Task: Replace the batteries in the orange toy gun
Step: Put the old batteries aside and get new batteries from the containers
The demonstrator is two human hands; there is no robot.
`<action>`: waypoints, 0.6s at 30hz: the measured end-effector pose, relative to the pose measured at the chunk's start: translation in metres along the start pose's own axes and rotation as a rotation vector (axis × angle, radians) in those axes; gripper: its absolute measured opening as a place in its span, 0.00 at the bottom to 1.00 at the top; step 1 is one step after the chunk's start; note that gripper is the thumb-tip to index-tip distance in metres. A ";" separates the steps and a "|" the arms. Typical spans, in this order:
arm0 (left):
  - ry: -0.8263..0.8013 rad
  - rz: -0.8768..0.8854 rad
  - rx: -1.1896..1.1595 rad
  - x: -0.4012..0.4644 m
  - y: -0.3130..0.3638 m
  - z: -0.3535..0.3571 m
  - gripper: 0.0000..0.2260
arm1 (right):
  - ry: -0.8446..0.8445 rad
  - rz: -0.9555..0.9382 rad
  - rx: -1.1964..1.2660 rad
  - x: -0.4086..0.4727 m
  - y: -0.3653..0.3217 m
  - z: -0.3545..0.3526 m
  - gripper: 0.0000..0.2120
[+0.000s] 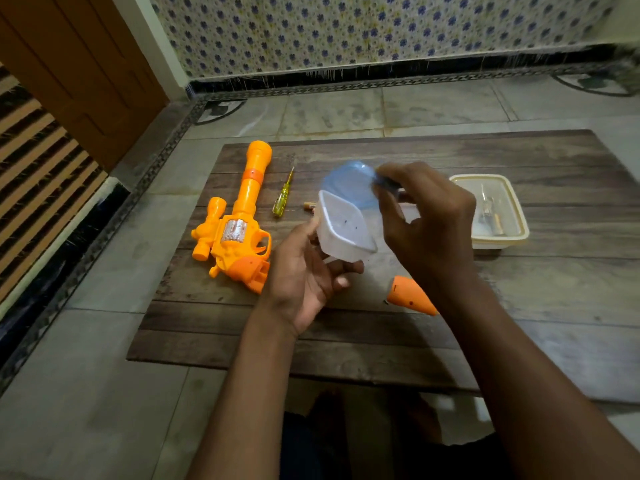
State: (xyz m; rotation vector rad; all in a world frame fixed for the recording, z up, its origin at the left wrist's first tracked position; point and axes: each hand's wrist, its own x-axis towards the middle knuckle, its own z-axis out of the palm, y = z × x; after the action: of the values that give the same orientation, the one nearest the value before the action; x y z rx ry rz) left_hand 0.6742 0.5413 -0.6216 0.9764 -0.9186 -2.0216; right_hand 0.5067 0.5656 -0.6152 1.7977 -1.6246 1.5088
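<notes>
Orange toy gun (235,230) lies toward the board's (346,351) left edge, long axis running near-to-far, barrel pointing at the far-left corner, grip toward the near side with its battery bay looking open. Left hand (304,271) is the nearer one to it, just beside the grip; right hand (429,223) is well apart, over mid-board.

Both hands busy tho. Left hand cups a small clear plastic box (343,230) from below, fingers curled round its base. Right hand pinches the blue lid (349,183) by its right rim, lid tilted up off the box's far side, so lid looks half-off or half-on, can't tell which way it's going. Box interior looks nearly bare, a couple of dark specks, can't tell what.

Orange grip cover (412,296) lies loose on the board near-right of centre, under the right forearm. Yellow-handled screwdriver (282,195) lies between gun barrel and box, axis near-to-far like the gun. One battery (309,205) pokes out just right of the screwdriver, mostly hidden behind the box. Cream tub (491,209) sits by the right edge w/ small bits inside, too blurry to name.

Judgement: to reach the gun the left hand must drop the box first; path to the grip is short, nothing between. Screwdriver & battery sit far side, not in the way.
</notes>
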 end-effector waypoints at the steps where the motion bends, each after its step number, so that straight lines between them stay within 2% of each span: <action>1: 0.001 -0.003 0.003 0.002 -0.003 0.004 0.25 | -0.013 -0.014 -0.014 -0.002 0.001 -0.001 0.05; 4: 0.008 -0.012 0.041 0.007 -0.011 0.019 0.24 | -0.038 -0.034 -0.018 -0.007 0.005 -0.002 0.05; 8: 0.045 -0.027 0.112 0.014 -0.023 0.042 0.15 | -0.064 -0.002 -0.004 -0.010 0.020 -0.011 0.06; 10: 0.085 -0.026 0.167 0.020 -0.029 0.046 0.15 | -0.081 0.019 0.020 -0.010 0.027 -0.012 0.06; 12: 0.191 -0.019 0.256 0.023 -0.034 0.053 0.19 | -0.094 0.041 0.034 -0.011 0.032 -0.013 0.06; 15: 0.331 0.078 0.306 0.024 -0.041 0.066 0.09 | -0.055 0.071 0.025 -0.008 0.035 -0.012 0.06; 18: 0.453 0.180 0.434 0.029 -0.049 0.073 0.12 | 0.007 0.104 0.002 -0.005 0.037 -0.011 0.05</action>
State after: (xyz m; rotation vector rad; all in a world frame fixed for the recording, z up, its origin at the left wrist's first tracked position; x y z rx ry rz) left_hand 0.5863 0.5636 -0.6376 1.4529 -1.1582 -1.3893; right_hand 0.4713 0.5647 -0.6301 1.7309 -1.7385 1.5591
